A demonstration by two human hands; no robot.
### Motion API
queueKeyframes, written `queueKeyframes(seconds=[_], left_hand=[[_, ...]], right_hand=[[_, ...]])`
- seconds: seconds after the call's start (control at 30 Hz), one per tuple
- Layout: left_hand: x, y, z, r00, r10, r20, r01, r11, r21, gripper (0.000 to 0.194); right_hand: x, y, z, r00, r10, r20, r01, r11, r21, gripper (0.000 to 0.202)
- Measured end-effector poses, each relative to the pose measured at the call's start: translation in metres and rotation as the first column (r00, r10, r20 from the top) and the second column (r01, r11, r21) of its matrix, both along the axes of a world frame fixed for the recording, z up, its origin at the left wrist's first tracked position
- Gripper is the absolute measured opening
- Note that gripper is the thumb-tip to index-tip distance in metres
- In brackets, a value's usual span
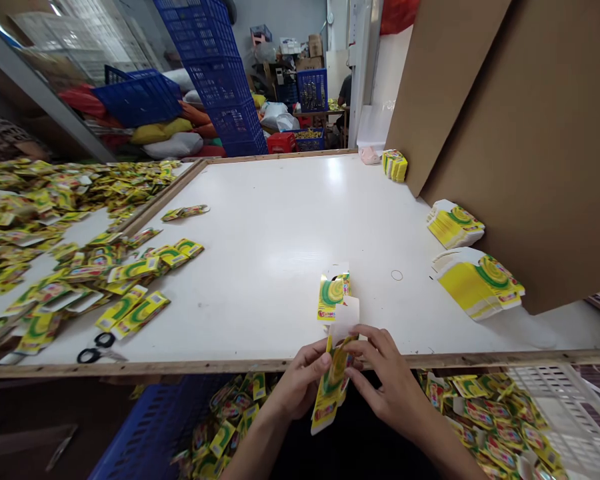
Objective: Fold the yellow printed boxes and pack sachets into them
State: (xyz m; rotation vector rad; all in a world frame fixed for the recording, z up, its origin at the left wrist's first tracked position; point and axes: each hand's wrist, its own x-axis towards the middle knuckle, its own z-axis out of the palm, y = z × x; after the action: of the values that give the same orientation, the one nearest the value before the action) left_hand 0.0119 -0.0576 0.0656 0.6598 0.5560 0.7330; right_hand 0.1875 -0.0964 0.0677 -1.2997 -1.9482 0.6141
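Note:
Between both hands, at the table's front edge, is a small yellow and green cardboard box (334, 377) with a white flap standing up at its top. My left hand (305, 373) grips its left side, thumb on the printed face. The fingers of my right hand (380, 367) close on its right edge near the top. Just beyond lies another yellow carton (333, 297) on the white table, partly hidden by the raised flap. What is inside the held box, if anything, I cannot make out.
Stacks of flat cartons (480, 283) stand at right against brown cardboard sheets (540, 147). Yellow packs (135, 270) and black-handled scissors (103, 348) lie at left. Crates of packs (230, 420) sit below the table edge. Blue crates (220, 80) rise behind; a person (346, 90) is far back.

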Motion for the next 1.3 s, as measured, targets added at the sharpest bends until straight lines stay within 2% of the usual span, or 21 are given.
queueKeyframes(seconds=[0.07, 0.17, 0.27, 0.4, 0.53, 0.7, 0.8, 0.87, 0.97, 1.07, 1.13, 1.23, 1.3], left_hand=[[-0.002, 0.001, 0.001, 1.0, 0.015, 0.018, -0.014, 1.0, -0.015, 0.032], [-0.005, 0.003, 0.002, 0.999, 0.024, 0.031, -0.024, 1.0, -0.006, 0.028], [-0.008, 0.005, 0.003, 1.0, 0.014, 0.028, -0.014, 1.0, 0.001, 0.032], [-0.011, 0.006, 0.006, 0.999, -0.036, 0.026, 0.035, 0.999, 0.023, 0.035], [-0.013, 0.007, 0.007, 0.998, -0.05, 0.026, 0.049, 0.998, 0.038, 0.036], [-0.014, 0.007, 0.009, 0.998, -0.05, 0.042, 0.049, 0.998, 0.033, 0.034], [-0.013, 0.006, 0.008, 0.997, -0.046, 0.061, 0.044, 0.998, 0.035, 0.028], [-0.012, 0.007, 0.006, 0.997, -0.057, 0.054, 0.055, 0.998, 0.04, 0.035], [-0.01, 0.008, 0.005, 0.997, -0.073, 0.012, 0.072, 0.995, 0.068, 0.044], [-0.009, 0.009, 0.006, 0.994, -0.048, -0.093, 0.058, 0.992, 0.108, 0.04], [-0.007, 0.009, 0.006, 0.989, 0.009, -0.145, 0.009, 0.993, 0.119, 0.038], [-0.003, 0.008, 0.005, 0.98, 0.094, -0.174, -0.068, 0.986, 0.15, 0.038], [0.001, 0.007, 0.003, 0.962, 0.168, -0.214, -0.12, 0.968, 0.221, 0.036]], right_hand=[[0.002, -0.001, 0.0, 1.0, 0.005, 0.022, -0.006, 1.0, 0.027, 0.034], [0.004, -0.002, -0.001, 0.999, 0.035, 0.021, -0.035, 0.999, 0.028, 0.032], [0.004, -0.003, -0.002, 1.0, 0.024, -0.007, -0.024, 0.999, 0.03, 0.036], [0.007, 0.001, 0.002, 0.999, -0.025, 0.042, 0.02, 0.995, 0.098, 0.047], [0.011, 0.007, 0.009, 0.999, 0.036, 0.034, -0.038, 0.997, 0.07, 0.036], [0.012, 0.01, 0.011, 0.998, 0.049, 0.035, -0.052, 0.995, 0.089, 0.042], [0.011, 0.011, 0.013, 0.998, 0.069, 0.01, -0.07, 0.994, 0.081, 0.031], [0.011, 0.012, 0.017, 0.997, 0.069, -0.032, -0.067, 0.997, 0.041, 0.019], [0.009, 0.012, 0.021, 0.995, 0.071, -0.074, -0.073, 0.997, -0.027, 0.006], [0.006, 0.015, 0.018, 0.995, 0.085, -0.06, -0.087, 0.995, -0.039, 0.008], [0.004, 0.016, 0.011, 0.996, 0.015, -0.092, -0.017, 1.0, -0.02, 0.014], [-0.002, 0.016, -0.003, 0.958, -0.18, -0.222, 0.173, 0.984, -0.052, 0.034], [-0.007, 0.015, -0.012, 0.926, -0.211, -0.312, 0.176, 0.975, -0.135, 0.031]])
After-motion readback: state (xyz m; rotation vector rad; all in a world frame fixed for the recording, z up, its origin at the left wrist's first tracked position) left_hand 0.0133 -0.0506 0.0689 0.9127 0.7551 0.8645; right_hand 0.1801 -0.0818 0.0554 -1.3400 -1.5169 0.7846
